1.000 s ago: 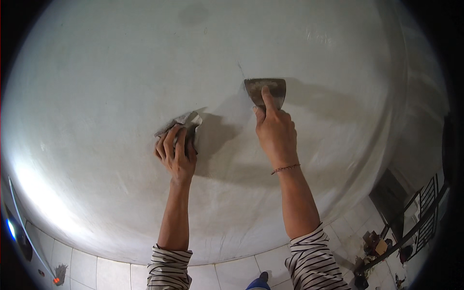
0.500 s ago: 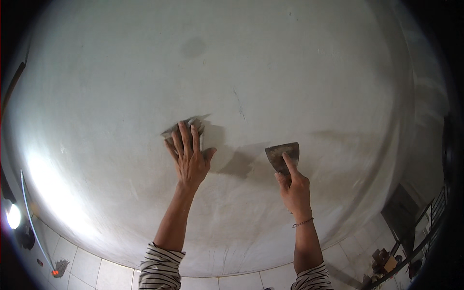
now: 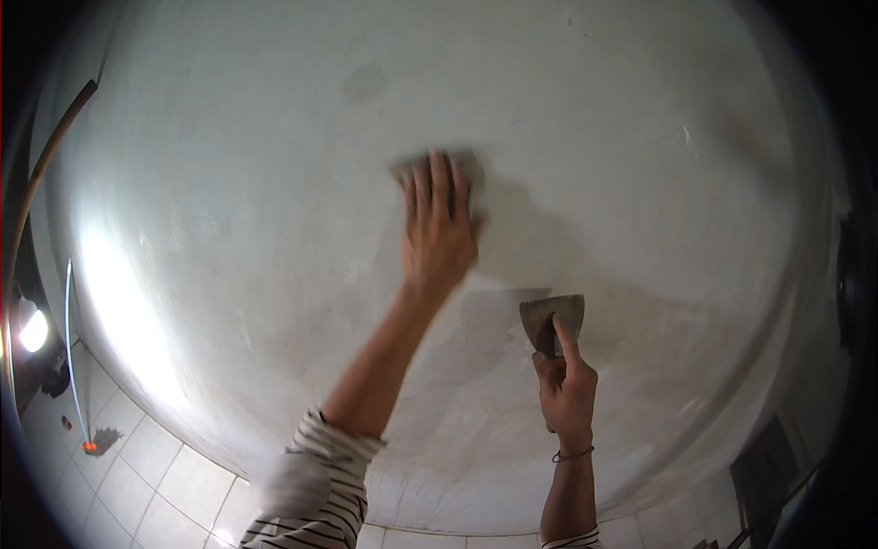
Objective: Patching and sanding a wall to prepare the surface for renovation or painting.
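Note:
A pale plastered wall with smudges fills most of the view. Against it my left hand presses a dark grey sheet that looks like sandpaper, its fingers stretched over it and partly smeared by motion. Lower and to the right, my right hand is closed round a putty knife. The forefinger lies along the knife's stained, wide blade, which points upward; the handle is mostly hidden in the hand.
White floor tiles run along the wall's foot. At the left are a bright lamp, a brown curved strip and a thin pale rod. A dark flat panel stands at the lower right.
My left hand has slid up and to the right along the wall with the sandpaper. My right hand, still round the putty knife, sits slightly lower and farther right in view.

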Motion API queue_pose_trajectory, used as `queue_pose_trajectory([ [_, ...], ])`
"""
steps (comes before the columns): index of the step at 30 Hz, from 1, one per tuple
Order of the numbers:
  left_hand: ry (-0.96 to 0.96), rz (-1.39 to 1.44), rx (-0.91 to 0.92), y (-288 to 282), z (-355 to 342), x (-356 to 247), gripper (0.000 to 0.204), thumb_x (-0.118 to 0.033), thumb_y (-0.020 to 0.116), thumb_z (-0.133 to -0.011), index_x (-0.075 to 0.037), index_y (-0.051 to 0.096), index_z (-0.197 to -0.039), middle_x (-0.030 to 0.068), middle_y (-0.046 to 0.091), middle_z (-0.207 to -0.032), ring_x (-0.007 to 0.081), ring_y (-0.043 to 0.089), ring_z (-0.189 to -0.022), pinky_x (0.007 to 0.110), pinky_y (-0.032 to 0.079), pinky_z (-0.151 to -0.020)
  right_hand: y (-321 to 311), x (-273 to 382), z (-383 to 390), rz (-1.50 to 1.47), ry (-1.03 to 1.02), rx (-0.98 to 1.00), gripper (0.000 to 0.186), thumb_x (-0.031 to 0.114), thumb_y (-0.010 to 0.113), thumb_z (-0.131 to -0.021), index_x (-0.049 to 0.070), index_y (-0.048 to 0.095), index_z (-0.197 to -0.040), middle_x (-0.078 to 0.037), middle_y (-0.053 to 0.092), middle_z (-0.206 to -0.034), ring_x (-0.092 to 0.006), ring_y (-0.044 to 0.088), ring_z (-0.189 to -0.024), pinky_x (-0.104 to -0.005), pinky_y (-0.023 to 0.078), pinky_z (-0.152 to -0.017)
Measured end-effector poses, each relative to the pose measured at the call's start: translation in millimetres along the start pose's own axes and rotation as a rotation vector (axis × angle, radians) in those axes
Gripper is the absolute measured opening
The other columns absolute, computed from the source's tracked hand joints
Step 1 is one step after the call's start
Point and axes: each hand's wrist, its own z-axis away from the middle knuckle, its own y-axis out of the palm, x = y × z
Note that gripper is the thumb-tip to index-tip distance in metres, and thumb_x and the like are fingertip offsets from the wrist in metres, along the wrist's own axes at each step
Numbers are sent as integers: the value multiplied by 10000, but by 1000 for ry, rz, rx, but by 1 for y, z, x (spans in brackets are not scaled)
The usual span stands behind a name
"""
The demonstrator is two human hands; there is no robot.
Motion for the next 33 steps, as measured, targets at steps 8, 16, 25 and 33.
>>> queue_pose_trajectory([
  [8, -3, -75, 3, -2, 25, -7, 681, -303, 635, -804, 26, 373, -1339, 214, 274, -1442, 406, 310, -1293, 503, 257, -1070, -6, -32, 3, -61, -85, 32, 506, 109, 630, -828, 99, 462, -1305, -204, 627, -1027, -348, 629, -926, -384, 502, -750],
  [16, -74, -90, 277, 0, 110, -7, 639, -251, 605, -827, 8, 353, -1353, 194, 229, -1463, 399, 269, -1316, 515, 227, -1083, 8, -33, 16, -115, -84, 61, 514, 128, 636, -831, 80, 456, -1310, -201, 620, -1067, -352, 626, -944, -385, 502, -767],
  [25, 17, -147, 29, 7, 1, 7, 686, -306, 591, -844, 19, 300, -1374, 198, 209, -1469, 393, 216, -1342, 517, 196, -1094, 16, -44, 29, -152, 149, 61, 486, 139, 605, -852, 64, 456, -1308, -193, 631, -1058, -323, 643, -912, -350, 496, -766],
  [33, 79, 52, 384, 33, 120, -78, 669, -341, 658, -784, 6, 419, -1304, 178, 266, -1441, 371, 287, -1301, 510, 231, -1079, 8, -86, 50, -179, 262, 2, 519, 167, 596, -858, 66, 424, -1336, -168, 649, -970, -209, 615, -716, -292, 482, -682],
])
